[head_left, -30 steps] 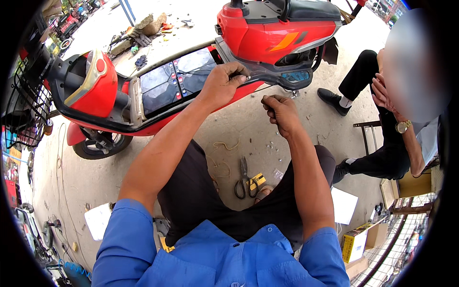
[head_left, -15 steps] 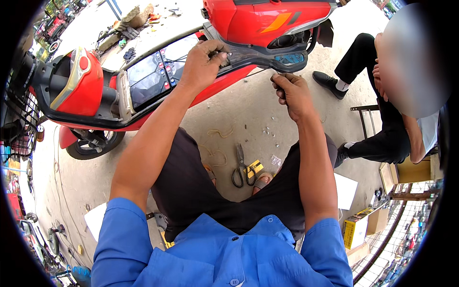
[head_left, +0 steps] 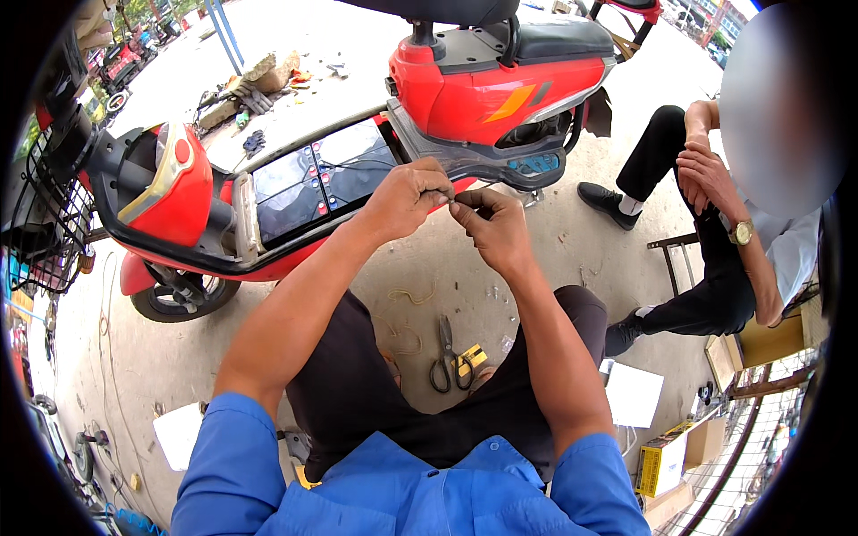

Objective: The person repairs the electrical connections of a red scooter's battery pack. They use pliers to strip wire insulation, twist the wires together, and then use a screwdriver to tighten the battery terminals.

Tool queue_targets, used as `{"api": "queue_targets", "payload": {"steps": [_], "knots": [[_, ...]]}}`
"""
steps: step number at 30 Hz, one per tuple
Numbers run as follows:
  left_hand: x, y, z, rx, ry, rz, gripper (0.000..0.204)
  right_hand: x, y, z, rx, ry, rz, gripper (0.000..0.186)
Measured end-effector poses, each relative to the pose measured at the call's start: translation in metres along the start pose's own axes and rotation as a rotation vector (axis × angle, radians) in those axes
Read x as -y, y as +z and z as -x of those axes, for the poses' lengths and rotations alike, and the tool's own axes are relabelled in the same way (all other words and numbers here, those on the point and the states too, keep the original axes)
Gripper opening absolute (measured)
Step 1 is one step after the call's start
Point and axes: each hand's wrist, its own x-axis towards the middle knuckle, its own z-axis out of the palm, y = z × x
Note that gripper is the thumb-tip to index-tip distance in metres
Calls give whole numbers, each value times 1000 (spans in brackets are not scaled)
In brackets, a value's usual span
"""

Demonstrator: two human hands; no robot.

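Observation:
My left hand [head_left: 407,198] and my right hand [head_left: 497,230] meet fingertip to fingertip in front of the red electric scooter [head_left: 451,89]. Both are closed in a pinch; whatever lies between the fingers is too small to make out. Just beyond them, the scooter's open floor compartment shows black batteries [head_left: 286,189] with red and blue terminals and dark wires. A black footrest [head_left: 447,147] borders that compartment on the right.
Black-handled scissors [head_left: 444,357] lie on the ground between my feet, by a yellow packet [head_left: 471,360]. To the right sits a person [head_left: 706,179] with hands crossed. Yellow cartons [head_left: 661,460] stand at lower right. Gloves [head_left: 254,141] and stones [head_left: 268,73] lie behind the scooter.
My hands, apart before, have come together. The left moved right and down from the scooter, the right moved left. My view has tilted up, showing more of the scooter's seat.

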Motion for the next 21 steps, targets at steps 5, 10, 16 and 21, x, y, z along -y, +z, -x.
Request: {"api": "queue_targets", "payload": {"steps": [5, 10, 16, 21], "knots": [[1, 2, 2, -25, 2, -4, 10, 5, 4, 0, -18, 102, 24, 26], [-14, 1, 0, -167, -136, -73, 9, -10, 10, -8, -94, 235, -257, 24], [-16, -9, 7, 140, -573, -18, 21, -15, 20, -13, -98, 328, -416, 23], [-13, -11, 20, 123, -497, 74, 23, -13, 34, -12, 8, 376, -391, 22]]}}
